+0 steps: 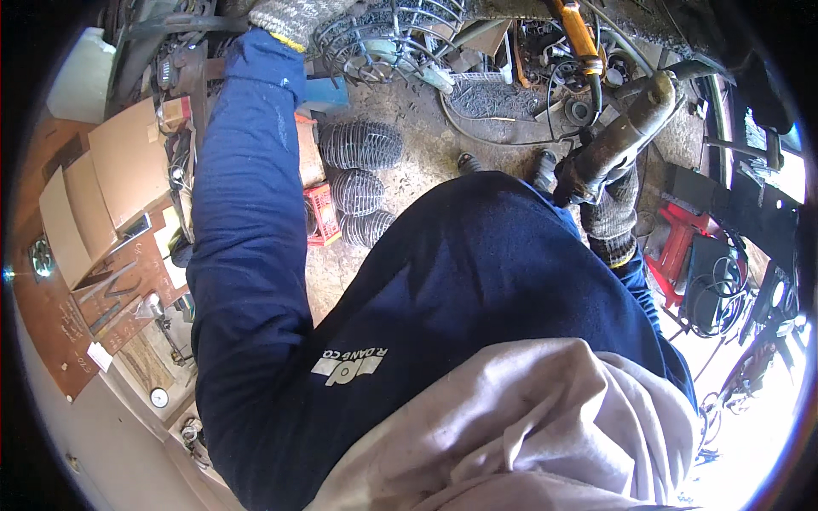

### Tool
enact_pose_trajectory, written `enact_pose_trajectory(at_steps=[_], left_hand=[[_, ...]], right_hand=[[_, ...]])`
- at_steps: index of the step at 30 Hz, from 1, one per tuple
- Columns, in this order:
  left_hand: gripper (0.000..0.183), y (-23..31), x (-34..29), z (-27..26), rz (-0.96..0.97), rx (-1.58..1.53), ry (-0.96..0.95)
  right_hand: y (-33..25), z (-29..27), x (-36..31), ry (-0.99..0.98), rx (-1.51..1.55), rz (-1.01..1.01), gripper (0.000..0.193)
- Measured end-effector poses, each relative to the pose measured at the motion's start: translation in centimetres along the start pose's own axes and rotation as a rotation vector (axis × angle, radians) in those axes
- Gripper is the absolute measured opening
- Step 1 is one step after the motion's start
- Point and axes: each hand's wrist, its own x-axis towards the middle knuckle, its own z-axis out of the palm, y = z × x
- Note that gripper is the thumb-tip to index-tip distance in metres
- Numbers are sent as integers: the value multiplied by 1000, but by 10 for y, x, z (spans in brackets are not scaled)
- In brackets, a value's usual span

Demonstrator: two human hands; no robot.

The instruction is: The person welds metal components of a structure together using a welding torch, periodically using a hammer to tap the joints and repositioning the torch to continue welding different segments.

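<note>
My left hand (298,15), in a grey knit glove with a yellow cuff edge, reaches to the top edge of the view. Its fingers are cut off or hidden there. Just right of it is a round cage of bent metal wire (388,43); I cannot tell whether they touch. On the right, my right hand (612,217) wears a similar glove and closes around the lower end of a worn grey-brown, bar-like piece (626,132). That piece slants up to the right, and its kind is unclear. An orange-handled tool (579,38) with a cable hangs above it.
Stacked wire rings (362,145) stand on the floor beside a red plastic crate (322,215). Cardboard (128,162) and small tools lie on a brown bench (51,315) at left. At right are a red metal stand (677,247) and black cables (720,298).
</note>
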Motion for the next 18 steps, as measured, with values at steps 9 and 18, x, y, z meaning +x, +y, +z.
enact_pose_trajectory(at_steps=[9,18], left_hand=[[28,-45,43,-10,277,-32,-61],[44,-98,73,-34,161,-615,-388]], right_hand=[[26,-21,-1,35,-168,29,36],[-11,-16,-6,-112,103,222,38]])
